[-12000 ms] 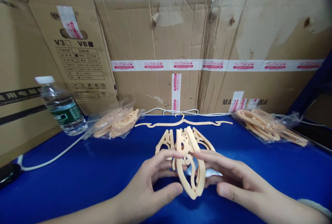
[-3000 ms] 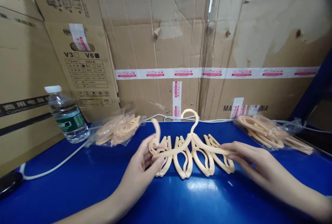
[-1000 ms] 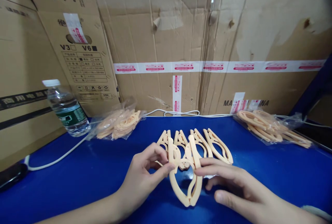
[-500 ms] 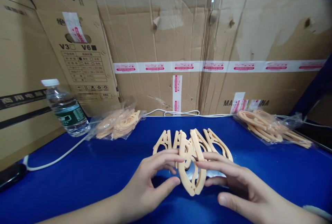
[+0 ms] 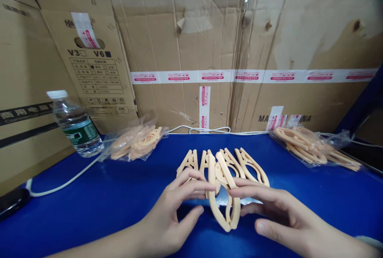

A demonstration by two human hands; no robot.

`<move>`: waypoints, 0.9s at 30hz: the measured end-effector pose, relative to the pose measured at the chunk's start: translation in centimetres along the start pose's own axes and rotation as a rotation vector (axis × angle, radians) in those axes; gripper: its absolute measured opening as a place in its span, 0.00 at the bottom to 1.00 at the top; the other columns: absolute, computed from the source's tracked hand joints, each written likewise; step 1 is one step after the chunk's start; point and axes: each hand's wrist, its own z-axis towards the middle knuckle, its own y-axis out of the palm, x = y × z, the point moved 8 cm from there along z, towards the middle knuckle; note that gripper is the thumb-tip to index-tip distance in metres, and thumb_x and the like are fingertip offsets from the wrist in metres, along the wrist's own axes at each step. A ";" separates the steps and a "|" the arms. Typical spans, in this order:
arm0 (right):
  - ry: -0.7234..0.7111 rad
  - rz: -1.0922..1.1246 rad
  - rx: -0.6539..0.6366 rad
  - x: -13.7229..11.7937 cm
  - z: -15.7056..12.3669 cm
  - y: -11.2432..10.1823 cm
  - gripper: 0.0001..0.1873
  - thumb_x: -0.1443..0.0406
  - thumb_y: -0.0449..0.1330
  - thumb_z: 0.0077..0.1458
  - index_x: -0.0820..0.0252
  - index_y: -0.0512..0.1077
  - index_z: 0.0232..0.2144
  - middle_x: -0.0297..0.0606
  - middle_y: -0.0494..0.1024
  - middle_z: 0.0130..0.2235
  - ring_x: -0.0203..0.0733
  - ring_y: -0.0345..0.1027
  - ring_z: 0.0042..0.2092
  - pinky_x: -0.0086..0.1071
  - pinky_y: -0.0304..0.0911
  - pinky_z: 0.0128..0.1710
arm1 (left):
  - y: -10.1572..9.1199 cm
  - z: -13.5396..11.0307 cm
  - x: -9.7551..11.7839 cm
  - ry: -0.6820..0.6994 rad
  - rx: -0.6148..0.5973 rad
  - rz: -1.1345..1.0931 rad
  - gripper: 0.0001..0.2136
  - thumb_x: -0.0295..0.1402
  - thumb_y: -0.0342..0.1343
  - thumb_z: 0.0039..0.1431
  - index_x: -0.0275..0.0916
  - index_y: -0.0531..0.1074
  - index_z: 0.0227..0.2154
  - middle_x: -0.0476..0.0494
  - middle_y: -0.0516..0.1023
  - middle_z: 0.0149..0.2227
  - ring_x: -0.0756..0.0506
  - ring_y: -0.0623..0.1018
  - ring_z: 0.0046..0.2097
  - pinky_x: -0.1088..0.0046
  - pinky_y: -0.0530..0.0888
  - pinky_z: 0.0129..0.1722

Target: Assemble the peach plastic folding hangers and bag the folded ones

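1. The left hand (image 5: 176,214) reaches in from the lower left. Its fingertips press on the left side of a folded peach plastic hanger (image 5: 223,194), while its thumb is spread below and clear of the hanger.
2. The right hand (image 5: 278,214) comes in from the lower right and grips the same hanger from the other side. Its forefinger lies on the upper part and its lower fingers are curled by the right edge. Its thumb is held apart from the hanger.
3. The folded peach plastic hanger stands on edge between the two hands, above the glossy blue surface (image 5: 104,198) near its front middle, with the pointed end down.
4. Just behind it, a row of flat folded peach hangers (image 5: 249,166) lies side by side on the surface.
5. At the back left lies a clear plastic bag of peach hangers (image 5: 136,140), and a second clear bag of peach hangers (image 5: 311,148) lies at the back right.
6. A clear water bottle with a white cap and green label (image 5: 76,124) stands at the far left, tilted in this view.
7. A thin white cable (image 5: 60,184) runs along the left of the surface and along the back edge.
8. Worn brown cardboard boxes with red-and-white tape (image 5: 209,42) form the wall behind everything.
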 end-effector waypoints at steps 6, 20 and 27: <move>0.061 0.109 -0.008 0.5 0.5 -0.6 0.19 0.58 0.63 0.59 0.49 0.73 0.53 0.43 0.67 0.61 0.52 0.70 0.55 0.49 0.65 0.57 | -0.4 0.0 0.9 0.048 0.001 0.190 0.22 0.21 0.54 0.57 0.47 0.72 0.52 0.41 0.73 0.53 0.41 0.74 0.56 0.60 0.70 0.59; 0.085 -0.200 0.316 -1.2 0.8 -9.8 0.22 0.52 0.64 0.56 0.53 0.76 0.50 0.43 0.77 0.52 0.55 0.71 0.54 0.47 0.68 0.55 | 0.0 -0.3 0.7 0.076 -0.051 0.263 0.17 0.21 0.50 0.59 0.46 0.74 0.46 0.44 0.75 0.54 0.45 0.76 0.53 0.68 0.72 0.55; 0.071 -0.851 0.287 -0.6 -0.1 -15.3 0.22 0.48 0.56 0.60 0.54 0.80 0.44 0.43 0.82 0.44 0.54 0.78 0.41 0.43 0.76 0.38 | 0.0 -0.2 0.9 0.094 -0.040 0.307 0.14 0.22 0.49 0.60 0.44 0.75 0.42 0.41 0.76 0.51 0.44 0.78 0.49 0.68 0.74 0.50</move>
